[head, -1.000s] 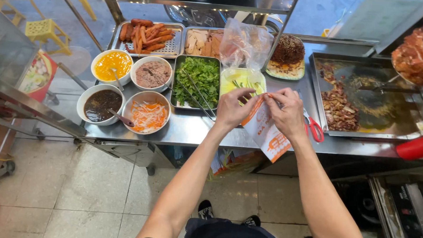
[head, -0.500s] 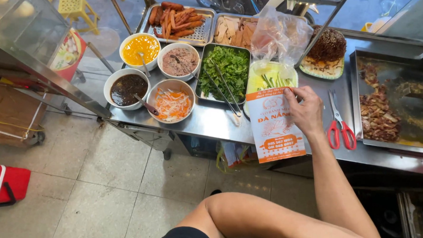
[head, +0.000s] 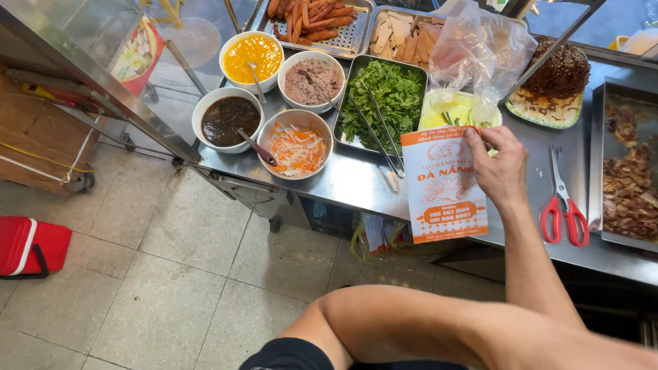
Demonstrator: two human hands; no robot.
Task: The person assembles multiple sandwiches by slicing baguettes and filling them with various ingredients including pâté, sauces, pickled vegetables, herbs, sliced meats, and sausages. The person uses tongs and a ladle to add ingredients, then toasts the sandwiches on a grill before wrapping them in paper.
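A white and orange paper bag [head: 443, 184] lies flat on the steel tabletop [head: 351, 184], its lower end jutting over the front edge. The right hand [head: 501, 169] rests at the bag's top right corner, fingers curled and seemingly pinching the paper's edge; the fingertips are partly hidden, so the exact grip is hard to tell. The left hand is out of view: only a bent arm crosses the bottom of the frame, cut off at the right edge, so its state cannot be told.

Just beyond the bag sits a bowl of pale green slices [head: 454, 109], half covered by a crumpled clear plastic bag [head: 479, 47]. To its left is a tray of leafy greens [head: 384, 99] with metal tongs [head: 379, 128] lying across it. Further left stand four bowls: shredded carrot and white radish [head: 296, 148], a dark sauce [head: 227, 120], a grey-brown paste [head: 313, 81] and a yellow sauce [head: 252, 57], most with spoons in them.

At the back, a tray of sausages [head: 314, 14] and a tray of pale sliced meat [head: 406, 37] are cut off by the top edge. Right of the hand lie red-handled scissors [head: 562, 206], a dark round loaf of meat on a plate [head: 556, 73], and a tray of chopped brown meat [head: 636, 183] cropped by the right edge.

On the tiled floor, a red box [head: 16, 247] sits at the left.
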